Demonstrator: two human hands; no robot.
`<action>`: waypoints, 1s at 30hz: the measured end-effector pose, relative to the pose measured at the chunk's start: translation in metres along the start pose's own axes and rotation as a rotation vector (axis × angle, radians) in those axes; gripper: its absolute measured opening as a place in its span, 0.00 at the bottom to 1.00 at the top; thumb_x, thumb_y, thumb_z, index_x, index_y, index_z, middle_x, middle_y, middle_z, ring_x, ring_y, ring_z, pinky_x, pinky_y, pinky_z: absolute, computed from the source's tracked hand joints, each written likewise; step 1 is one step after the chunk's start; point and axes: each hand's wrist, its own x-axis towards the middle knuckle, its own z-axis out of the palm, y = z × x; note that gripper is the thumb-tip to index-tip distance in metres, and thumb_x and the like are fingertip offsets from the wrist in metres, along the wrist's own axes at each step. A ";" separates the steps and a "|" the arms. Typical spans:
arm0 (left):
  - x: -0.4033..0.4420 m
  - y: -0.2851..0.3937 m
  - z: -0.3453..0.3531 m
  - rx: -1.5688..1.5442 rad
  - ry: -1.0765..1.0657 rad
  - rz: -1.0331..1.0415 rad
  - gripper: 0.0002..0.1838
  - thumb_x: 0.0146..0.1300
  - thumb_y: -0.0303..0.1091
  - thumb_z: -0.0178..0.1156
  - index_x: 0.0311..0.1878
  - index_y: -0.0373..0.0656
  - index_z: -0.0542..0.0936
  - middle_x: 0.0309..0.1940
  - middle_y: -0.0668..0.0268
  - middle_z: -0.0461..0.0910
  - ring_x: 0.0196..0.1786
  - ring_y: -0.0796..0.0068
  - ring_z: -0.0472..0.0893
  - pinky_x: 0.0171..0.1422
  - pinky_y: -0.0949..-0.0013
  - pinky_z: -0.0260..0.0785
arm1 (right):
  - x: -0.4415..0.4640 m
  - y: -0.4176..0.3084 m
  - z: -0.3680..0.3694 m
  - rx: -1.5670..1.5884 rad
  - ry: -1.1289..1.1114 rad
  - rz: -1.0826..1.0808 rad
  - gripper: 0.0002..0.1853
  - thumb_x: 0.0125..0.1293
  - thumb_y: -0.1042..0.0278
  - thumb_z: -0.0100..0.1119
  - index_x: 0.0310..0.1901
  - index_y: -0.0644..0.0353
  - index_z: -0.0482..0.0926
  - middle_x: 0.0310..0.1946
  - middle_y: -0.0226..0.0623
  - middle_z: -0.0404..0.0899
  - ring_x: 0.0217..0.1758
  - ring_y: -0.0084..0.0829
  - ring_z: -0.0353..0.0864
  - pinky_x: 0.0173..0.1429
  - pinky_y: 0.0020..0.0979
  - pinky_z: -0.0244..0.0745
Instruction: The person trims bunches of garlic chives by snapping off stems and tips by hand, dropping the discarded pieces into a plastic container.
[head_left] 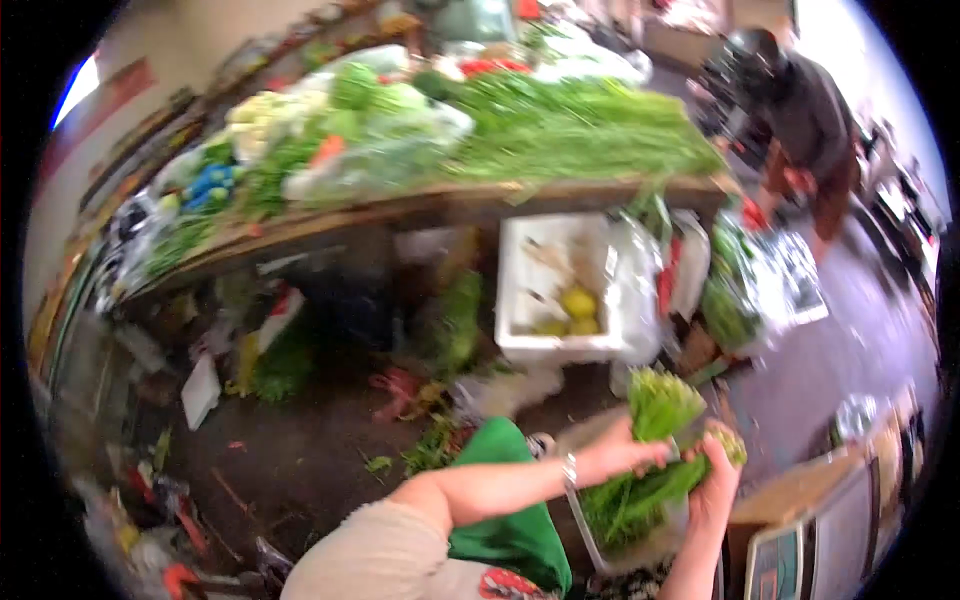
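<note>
My left hand (625, 452), with a bracelet at the wrist, is closed around a bunch of leafy greens (663, 402) whose pale cut ends point up. Just beside it, my right hand (716, 478) is wrapped round a second bunch, its pale ends showing above the fingers. Long green leaves (625, 510) hang below both hands, over a light-coloured tub (587, 540). Motion blur hides the exact kind of vegetable. Where the leaves in hand end and those in the tub begin, I cannot tell.
Ahead stands a wooden vegetable stall (400, 215) heaped with long greens (580, 125) and cauliflower (262, 122). Below it sits a white foam box (512, 345) with yellow-green fruit. A helmeted person (815, 120) bends at the right, near bagged vegetables (735, 290). A scale-like device (775, 565) is lower right.
</note>
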 end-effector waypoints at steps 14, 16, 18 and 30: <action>0.029 -0.043 0.002 -0.370 -0.256 0.158 0.12 0.64 0.33 0.62 0.49 0.41 0.77 0.27 0.69 0.79 0.23 0.84 0.73 0.23 0.80 0.63 | -0.007 -0.002 -0.008 0.200 -0.297 0.070 0.08 0.62 0.70 0.59 0.42 0.57 0.72 0.37 0.33 0.76 0.43 0.33 0.77 0.51 0.36 0.74; 0.032 -0.048 0.003 -0.371 -0.260 0.192 0.13 0.64 0.32 0.62 0.50 0.40 0.77 0.27 0.68 0.78 0.23 0.84 0.74 0.22 0.79 0.63 | -0.006 0.001 -0.016 0.229 -0.320 0.132 0.08 0.63 0.68 0.58 0.41 0.56 0.71 0.35 0.31 0.74 0.43 0.33 0.77 0.54 0.39 0.73; 0.031 -0.051 0.002 -0.381 -0.240 0.165 0.13 0.64 0.31 0.62 0.50 0.40 0.77 0.26 0.68 0.78 0.24 0.84 0.74 0.22 0.79 0.64 | -0.003 0.008 -0.025 0.220 -0.235 0.059 0.09 0.63 0.69 0.58 0.43 0.56 0.71 0.34 0.29 0.73 0.42 0.33 0.77 0.55 0.39 0.74; 0.015 -0.041 -0.031 -0.211 -0.108 0.196 0.10 0.64 0.36 0.63 0.41 0.41 0.75 0.27 0.69 0.79 0.26 0.84 0.75 0.27 0.77 0.67 | -0.022 -0.069 -0.013 -0.114 0.320 -0.237 0.06 0.59 0.71 0.63 0.35 0.58 0.76 0.29 0.29 0.73 0.33 0.25 0.68 0.41 0.29 0.68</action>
